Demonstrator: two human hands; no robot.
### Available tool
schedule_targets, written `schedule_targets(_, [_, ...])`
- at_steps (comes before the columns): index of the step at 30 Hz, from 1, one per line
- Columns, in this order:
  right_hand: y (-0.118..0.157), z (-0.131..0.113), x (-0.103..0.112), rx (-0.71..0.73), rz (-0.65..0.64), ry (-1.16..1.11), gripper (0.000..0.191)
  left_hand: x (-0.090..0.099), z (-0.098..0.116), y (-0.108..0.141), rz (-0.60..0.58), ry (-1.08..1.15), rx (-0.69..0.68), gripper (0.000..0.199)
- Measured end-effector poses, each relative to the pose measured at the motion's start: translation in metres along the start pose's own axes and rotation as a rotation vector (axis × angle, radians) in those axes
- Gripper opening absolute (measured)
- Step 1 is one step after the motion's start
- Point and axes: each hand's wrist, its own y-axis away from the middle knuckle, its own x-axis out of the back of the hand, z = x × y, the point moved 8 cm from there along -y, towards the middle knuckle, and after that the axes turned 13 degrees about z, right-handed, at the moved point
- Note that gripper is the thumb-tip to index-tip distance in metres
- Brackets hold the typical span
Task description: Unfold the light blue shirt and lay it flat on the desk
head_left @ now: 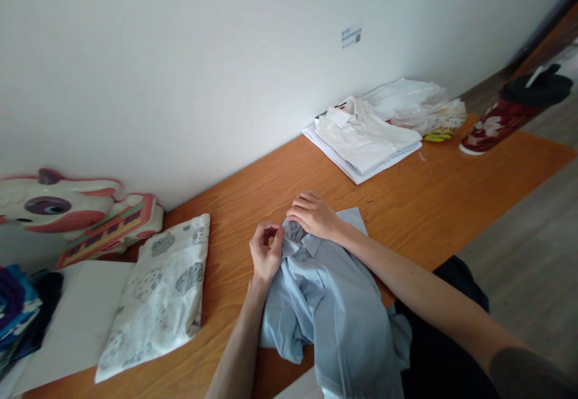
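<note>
A light blue collared shirt [347, 303] lies loosely bunched over the near part of the wooden table, its lower part hanging past the edge toward me. My left hand [266, 248] pinches the left side of the shirt's collar between thumb and fingers. Over the back of the collar, my right hand [313, 213] has its fingers bent around the cloth, with the fingertips partly hidden. Under the shirt a flat grey-blue sheet or cloth [356, 217] peeks out near my right wrist.
Folded white shirts [365, 140] and a clear plastic bag [419, 110] lie against the wall. A red tumbler [501, 122] with a black lid stands at right. On the left are a patterned folded cloth [167, 284], a toy keyboard [112, 227] and dark clothes [27, 309].
</note>
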Motion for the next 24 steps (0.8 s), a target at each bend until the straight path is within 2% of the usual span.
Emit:
schedule_targets(6, [0.0, -0.002, 0.005, 0.001, 0.033, -0.055, 0.012, -0.006, 0.011, 0.001, -0.203, 0.04, -0.196, 0.02])
schedule_targets(10, [-0.002, -0.013, 0.013, -0.004, 0.033, -0.091, 0.014, -0.003, 0.005, -0.005, -0.194, 0.016, -0.239, 0.02])
schedule_targets(15, [0.01, -0.028, -0.009, -0.014, -0.231, -0.131, 0.033, -0.001, 0.0, -0.009, -0.149, -0.101, -0.29, 0.017])
schedule_targets(17, [0.016, -0.027, -0.021, -0.068, -0.318, -0.187, 0.033, 0.0, 0.004, -0.008, -0.148, -0.16, -0.357, 0.017])
schedule_targets(19, [0.021, -0.022, -0.032, -0.183, -0.407, -0.293, 0.035, 0.002, 0.011, -0.005, -0.153, -0.224, -0.443, 0.019])
schedule_targets(21, [0.024, -0.017, -0.038, -0.309, -0.501, -0.402, 0.038, -0.001, 0.022, 0.0, -0.221, -0.272, -0.537, 0.02])
schedule_targets(24, [0.021, -0.015, -0.031, -0.401, -0.589, -0.523, 0.042, -0.009, 0.037, 0.005, -0.399, -0.254, -0.586, 0.026])
